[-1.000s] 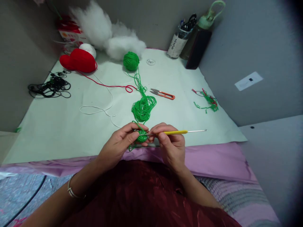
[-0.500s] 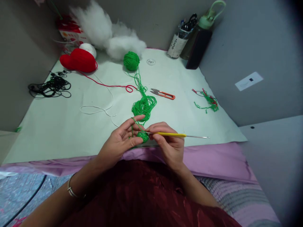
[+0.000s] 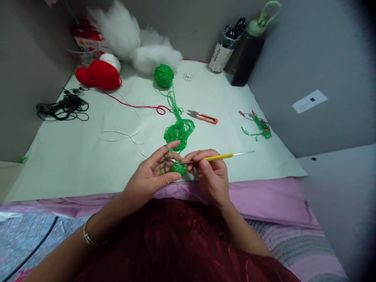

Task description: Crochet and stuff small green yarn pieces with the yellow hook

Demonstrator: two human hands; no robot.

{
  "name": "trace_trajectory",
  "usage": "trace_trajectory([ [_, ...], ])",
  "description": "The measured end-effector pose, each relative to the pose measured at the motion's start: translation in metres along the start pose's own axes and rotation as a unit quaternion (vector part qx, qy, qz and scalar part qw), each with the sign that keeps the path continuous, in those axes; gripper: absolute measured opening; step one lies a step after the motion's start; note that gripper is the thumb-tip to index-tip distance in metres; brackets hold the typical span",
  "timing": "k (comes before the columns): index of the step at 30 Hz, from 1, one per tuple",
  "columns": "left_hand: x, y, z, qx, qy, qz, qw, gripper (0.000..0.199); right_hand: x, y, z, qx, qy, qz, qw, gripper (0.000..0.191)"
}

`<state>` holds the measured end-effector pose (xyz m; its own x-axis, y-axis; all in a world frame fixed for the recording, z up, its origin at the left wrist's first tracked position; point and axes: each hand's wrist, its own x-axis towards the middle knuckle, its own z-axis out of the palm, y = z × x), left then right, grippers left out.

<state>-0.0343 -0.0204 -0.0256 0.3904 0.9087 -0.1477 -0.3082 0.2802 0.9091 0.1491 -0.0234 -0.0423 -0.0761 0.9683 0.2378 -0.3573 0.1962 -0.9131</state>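
My left hand (image 3: 152, 174) pinches a small green crochet piece (image 3: 179, 168) between thumb and fingers, with green yarn looped over its raised index finger. My right hand (image 3: 210, 172) grips a yellow-handled crochet hook (image 3: 219, 157); its metal tip points into the piece and its tail sticks out to the right. The yarn runs from the piece up to a loose green yarn tangle (image 3: 179, 131) on the white sheet (image 3: 73, 156), then on to a green yarn ball (image 3: 163, 75).
Orange thread snips (image 3: 202, 116) lie right of the tangle. Red crochet work (image 3: 98, 75), white stuffing (image 3: 135, 43), black cord (image 3: 63, 106), white and red strands, yarn scraps (image 3: 258, 126), a pen cup (image 3: 225, 49) and a dark bottle (image 3: 248, 51) lie around.
My left index finger has lifted away from the piece, carrying the yarn. The hook's tail has swung from level, then slightly down, to tilted upward on the right.
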Motion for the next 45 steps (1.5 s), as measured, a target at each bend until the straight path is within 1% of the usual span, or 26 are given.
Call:
trace_trajectory([
  [3, -0.0001, 0.0002, 0.0002, 0.013, 0.003, -0.004, 1.0, 0.07, 0.0013, -0.0005, -0.0023, 0.013, -0.006, 0.015, 1.0, 0.011],
  [7, 0.0004, 0.0019, -0.0005, 0.017, 0.002, -0.011, 1.0, 0.071, 0.0023, -0.0013, -0.0034, -0.025, 0.002, 0.021, 0.999, 0.015],
  [10, 0.0008, 0.0037, -0.0005, 0.014, -0.007, -0.026, 1.0, 0.063, 0.0026, -0.0004, -0.0028, -0.048, 0.018, 0.027, 0.998, 0.016],
  [14, 0.0009, 0.0034, -0.0008, 0.01, -0.007, -0.032, 0.999, 0.048, 0.0017, 0.002, -0.001, -0.044, 0.033, 0.011, 0.998, 0.013],
  [19, 0.0004, 0.0011, -0.0013, 0.01, -0.006, -0.022, 1.0, 0.042, -0.0009, 0.0026, 0.0021, -0.069, 0.06, -0.007, 0.996, 0.013],
  [26, -0.0007, -0.0015, -0.0046, 0.021, -0.015, -0.019, 0.999, 0.04, -0.002, 0.002, 0.0026, -0.075, 0.055, -0.022, 0.995, 0.012],
  [31, -0.0003, -0.0006, -0.0043, 0.045, 0.003, -0.019, 0.999, 0.045, -0.0017, -0.0013, 0.0025, -0.098, 0.039, -0.036, 0.994, 0.013],
  [35, 0.0001, 0.0, -0.0029, 0.027, -0.005, -0.024, 0.999, 0.048, -0.002, -0.0014, 0.0032, -0.123, 0.024, -0.049, 0.991, 0.012],
  [41, -0.0016, -0.0004, -0.0024, 0.034, 0.01, -0.027, 0.999, 0.049, -0.0042, 0.0021, 0.0046, -0.112, 0.072, -0.044, 0.99, 0.013],
  [45, -0.0014, -0.0016, -0.0031, 0.035, -0.001, -0.028, 0.999, 0.052, -0.0047, 0.0024, 0.0035, -0.096, 0.065, -0.045, 0.992, 0.012],
])
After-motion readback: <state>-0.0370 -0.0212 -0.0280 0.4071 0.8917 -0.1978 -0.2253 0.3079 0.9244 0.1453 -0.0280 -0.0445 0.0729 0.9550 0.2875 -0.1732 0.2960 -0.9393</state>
